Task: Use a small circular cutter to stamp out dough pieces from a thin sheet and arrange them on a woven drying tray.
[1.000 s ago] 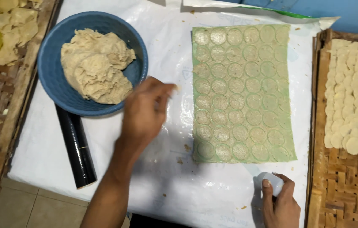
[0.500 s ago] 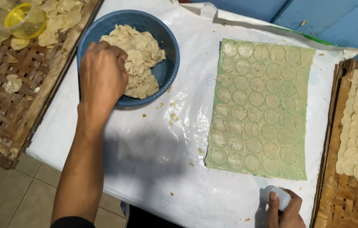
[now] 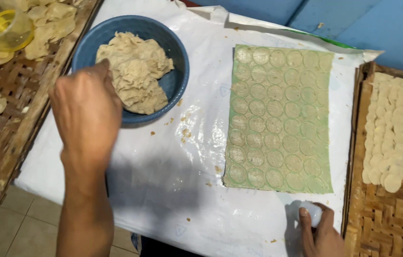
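My left hand point(image 3: 87, 112) hovers over the near left rim of a blue bowl point(image 3: 182, 71). Its fingers are curled downward and blurred, so whatever they may hold is hidden. The bowl holds a lump of pale dough point(image 3: 135, 71). To the right a thin green sheet point(image 3: 280, 119) lies flat on white plastic point(image 3: 173, 190), pressed all over with round cut circles. At the sheet's near right corner my right hand point(image 3: 325, 235) grips a small white round cutter point(image 3: 311, 212).
A woven tray point(image 3: 387, 223) on the right carries overlapping rows of pale cut discs point(image 3: 391, 128). Another woven tray point(image 3: 1, 138) on the left holds dough scraps and a yellow cup point(image 3: 6, 28). Crumbs dot the plastic. A blue surface lies beyond.
My left hand reached from the plastic into the bowl's dough, then drew back to the bowl's near left rim. My right hand stayed on the cutter. The view shifted.
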